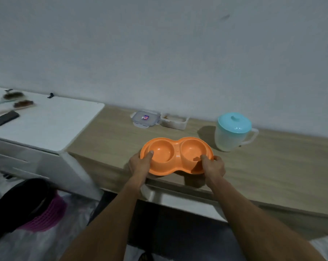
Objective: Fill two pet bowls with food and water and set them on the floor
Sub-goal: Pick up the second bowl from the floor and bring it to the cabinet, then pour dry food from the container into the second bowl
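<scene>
The person has both hands on a one-piece orange plastic double pet bowl point(176, 155), two round wells joined in a figure-eight tray, held at the near edge of the light wood-grain tabletop point(272, 166). The left hand point(140, 164) clasps the tray's left end with its thumb hooked over the rim into that well; the right hand point(213, 167) clasps the right end the same way, thumb inside the other well. I cannot tell whether the tray rests on the wood or is lifted just off it. Both wells look bare, no kibble and no water, so by my reckoning neither filling is done. What is needed waits beyond the hands: a clear jug with a pale blue lid and side handle point(234, 131) stands past the right hand, and farther back, beyond the tray, an open clear rectangular plastic container point(175, 121) holding something brownish, probably the food, with its snap-lock lid point(145, 119) lying flat just beside it. Scooping, pouring and setting the tray on the floor all seem left to do.
</scene>
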A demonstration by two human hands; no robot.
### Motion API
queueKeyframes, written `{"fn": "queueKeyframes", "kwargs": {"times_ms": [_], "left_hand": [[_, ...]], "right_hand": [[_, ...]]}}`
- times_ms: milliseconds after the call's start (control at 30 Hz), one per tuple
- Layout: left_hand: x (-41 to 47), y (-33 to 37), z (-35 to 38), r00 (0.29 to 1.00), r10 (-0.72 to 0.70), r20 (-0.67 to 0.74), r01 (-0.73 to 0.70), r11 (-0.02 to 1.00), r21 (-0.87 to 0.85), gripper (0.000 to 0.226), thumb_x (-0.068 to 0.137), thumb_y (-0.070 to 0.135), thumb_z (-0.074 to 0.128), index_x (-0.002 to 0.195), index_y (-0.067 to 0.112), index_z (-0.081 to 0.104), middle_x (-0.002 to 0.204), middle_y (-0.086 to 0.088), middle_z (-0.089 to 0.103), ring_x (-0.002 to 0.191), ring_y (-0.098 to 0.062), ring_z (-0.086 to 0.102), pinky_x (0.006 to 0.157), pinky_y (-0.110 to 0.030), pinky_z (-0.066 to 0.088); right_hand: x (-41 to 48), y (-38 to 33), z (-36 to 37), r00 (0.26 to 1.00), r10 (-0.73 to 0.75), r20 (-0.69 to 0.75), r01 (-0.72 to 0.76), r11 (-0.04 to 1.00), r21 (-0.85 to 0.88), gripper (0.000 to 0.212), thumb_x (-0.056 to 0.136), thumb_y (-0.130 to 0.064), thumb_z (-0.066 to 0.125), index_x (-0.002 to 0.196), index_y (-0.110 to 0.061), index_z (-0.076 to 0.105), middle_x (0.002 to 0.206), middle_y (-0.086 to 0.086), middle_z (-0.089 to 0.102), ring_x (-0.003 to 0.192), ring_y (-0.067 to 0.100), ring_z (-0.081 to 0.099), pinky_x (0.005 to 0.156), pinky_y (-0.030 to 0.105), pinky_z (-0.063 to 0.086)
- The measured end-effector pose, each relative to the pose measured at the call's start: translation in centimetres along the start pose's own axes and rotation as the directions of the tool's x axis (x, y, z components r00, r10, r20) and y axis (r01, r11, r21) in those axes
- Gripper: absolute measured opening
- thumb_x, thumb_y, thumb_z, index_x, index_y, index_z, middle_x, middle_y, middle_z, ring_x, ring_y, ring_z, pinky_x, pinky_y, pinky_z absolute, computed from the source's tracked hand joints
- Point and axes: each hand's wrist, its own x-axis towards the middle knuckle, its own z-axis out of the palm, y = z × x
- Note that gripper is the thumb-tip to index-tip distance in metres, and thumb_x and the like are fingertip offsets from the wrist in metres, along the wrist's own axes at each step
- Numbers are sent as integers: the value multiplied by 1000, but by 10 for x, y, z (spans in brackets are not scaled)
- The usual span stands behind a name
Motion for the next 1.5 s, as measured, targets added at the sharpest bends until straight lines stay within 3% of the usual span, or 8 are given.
{"fn": "queueKeyframes", "kwargs": {"times_ms": [333, 767, 900, 1000, 1100, 1167, 1300, 1500], "left_hand": [[94, 19, 8, 983, -6, 182, -34, 976, 215, 43, 91, 37, 63, 123, 8, 67, 120, -15, 68, 110, -32, 61, 72, -26, 33], [133, 8, 19, 963, -5, 271, -112, 904, 414, 47, 83, 57, 64, 94, 12, 73, 84, -4, 67, 77, -23, 58, 70, -30, 43], [132, 9, 18, 947, 20, 322, -147, 915, 376, 54, 86, 52, 63, 112, 5, 68, 112, -14, 69, 93, -29, 60, 77, -29, 38], [128, 6, 14, 924, 69, 377, -200, 926, 319, 65, 88, 45, 66, 135, 4, 51, 137, -14, 53, 125, -28, 50, 83, -25, 29], [129, -5, 8, 843, 222, 489, -381, 889, 252, 67, 81, 41, 75, 137, 14, 49, 133, -2, 52, 119, -12, 47, 82, -17, 32], [135, -11, 5, 786, 254, 564, -443, 868, 226, 82, 75, 40, 80, 144, 20, 41, 139, 3, 45, 126, -11, 44, 93, -12, 32], [143, -18, 6, 747, 244, 619, -526, 786, 326, 101, 73, 41, 81, 153, 21, 24, 155, -5, 27, 142, -22, 30, 108, -32, 29], [146, -19, 10, 731, 249, 635, -562, 747, 354, 104, 73, 39, 82, 155, 20, 19, 158, -5, 21, 145, -23, 24, 114, -37, 28]], "right_hand": [[24, 5, 61, 982, 121, -148, -127, 991, -34, 60, 79, -37, 71, 129, -9, 55, 121, 18, 61, 110, 38, 58, 88, 53, 56], [54, -6, 72, 956, 166, -242, -237, 922, -304, 66, 80, -53, 62, 128, -9, 56, 129, 19, 56, 118, 37, 54, 98, 45, 46], [55, -41, 86, 914, -54, -402, -144, 883, -446, 66, 84, -56, 52, 129, -7, 54, 132, 16, 52, 125, 37, 48, 103, 48, 35], [73, -74, 108, 930, -257, -262, 96, 860, -501, 55, 90, -47, 47, 117, -2, 61, 123, 19, 59, 116, 39, 56, 96, 46, 43], [107, -102, 138, 956, -279, -88, 219, 881, -419, 50, 88, -46, 48, 102, 0, 62, 112, 25, 64, 106, 40, 61, 81, 41, 47], [127, -113, 159, 972, -234, -35, 204, 905, -372, 55, 89, -49, 51, 105, 2, 61, 114, 26, 65, 106, 40, 62, 79, 40, 48], [138, -119, 179, 995, -95, 12, 94, 950, -298, 52, 90, -38, 61, 122, 2, 58, 124, 21, 62, 111, 39, 62, 89, 47, 56], [131, -117, 184, 996, -2, 84, 6, 999, -47, 39, 90, -20, 61, 120, 5, 58, 124, 19, 58, 107, 37, 61, 65, 44, 62]]}}
